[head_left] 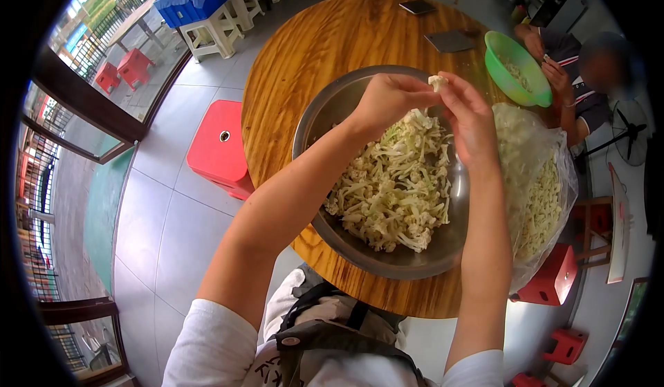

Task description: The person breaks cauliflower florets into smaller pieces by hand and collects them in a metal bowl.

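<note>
A small white cauliflower floret [437, 83] is pinched between the fingers of my right hand [467, 117], above the far rim of a large metal bowl [408, 269]. My left hand [394, 103] meets it from the left, fingertips pressed together at the floret's lower edge; whether they grip part of it is too small to tell. Below both hands, cut cauliflower pieces [394, 186] with pale green stems fill the middle of the bowl. Just right of the bowl lies a clear plastic bag [515, 138] with more cut pieces in it.
The bowl stands on a round wooden table [277, 96]. At the far right, a person [577, 62] holds their hands by a green basin [499, 55]. A phone [418, 6] and a dark flat object [449, 41] lie at the back. A red stool [218, 141] stands left.
</note>
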Demonstrator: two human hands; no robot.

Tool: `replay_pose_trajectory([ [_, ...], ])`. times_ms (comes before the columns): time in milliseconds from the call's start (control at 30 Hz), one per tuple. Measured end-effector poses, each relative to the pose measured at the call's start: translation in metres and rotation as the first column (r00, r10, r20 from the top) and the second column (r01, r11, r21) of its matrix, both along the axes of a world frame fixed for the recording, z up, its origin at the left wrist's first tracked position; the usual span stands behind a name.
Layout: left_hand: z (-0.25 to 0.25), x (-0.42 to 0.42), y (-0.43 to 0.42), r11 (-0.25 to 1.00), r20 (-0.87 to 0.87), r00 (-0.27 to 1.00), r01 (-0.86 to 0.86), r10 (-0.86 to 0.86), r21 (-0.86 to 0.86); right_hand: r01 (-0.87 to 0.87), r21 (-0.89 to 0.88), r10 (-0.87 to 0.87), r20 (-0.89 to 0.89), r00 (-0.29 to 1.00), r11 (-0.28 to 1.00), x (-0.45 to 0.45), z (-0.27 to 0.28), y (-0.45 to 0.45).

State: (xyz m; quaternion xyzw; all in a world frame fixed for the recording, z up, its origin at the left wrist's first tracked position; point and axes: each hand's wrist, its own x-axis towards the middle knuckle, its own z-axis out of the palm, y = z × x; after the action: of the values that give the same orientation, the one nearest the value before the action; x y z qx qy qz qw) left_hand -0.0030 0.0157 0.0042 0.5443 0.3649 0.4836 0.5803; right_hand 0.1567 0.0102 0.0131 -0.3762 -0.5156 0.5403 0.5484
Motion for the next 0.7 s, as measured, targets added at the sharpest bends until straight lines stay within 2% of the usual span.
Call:
replay_pose_trajectory([
  [267, -0.0052, 0.0014, 0.0029, 0.999, 0.056, 0.998, -0.031, 0.033, -0.036, -0.001, -0.038, -0.001, -0.074, 0.997, 0.999, 0.003, -0.0038, 0.0029],
  [533, 0.0012, 0.0003, -0.0008, 0.998, 0.088, 0.995, -0.04, 0.044, -0.049, 0.0, -0.072, -0.005, -0.067, 0.998, 0.997, 0.0023, -0.0017, 0.0014],
  [700, -0.0026, -0.002, 0.0027, 0.991, 0.189, 0.982, 0.044, -0.019, -0.129, -0.035, -0.066, 0.029, -0.096, 0.995, 0.997, 0.0027, -0.0026, 0.0015],
])
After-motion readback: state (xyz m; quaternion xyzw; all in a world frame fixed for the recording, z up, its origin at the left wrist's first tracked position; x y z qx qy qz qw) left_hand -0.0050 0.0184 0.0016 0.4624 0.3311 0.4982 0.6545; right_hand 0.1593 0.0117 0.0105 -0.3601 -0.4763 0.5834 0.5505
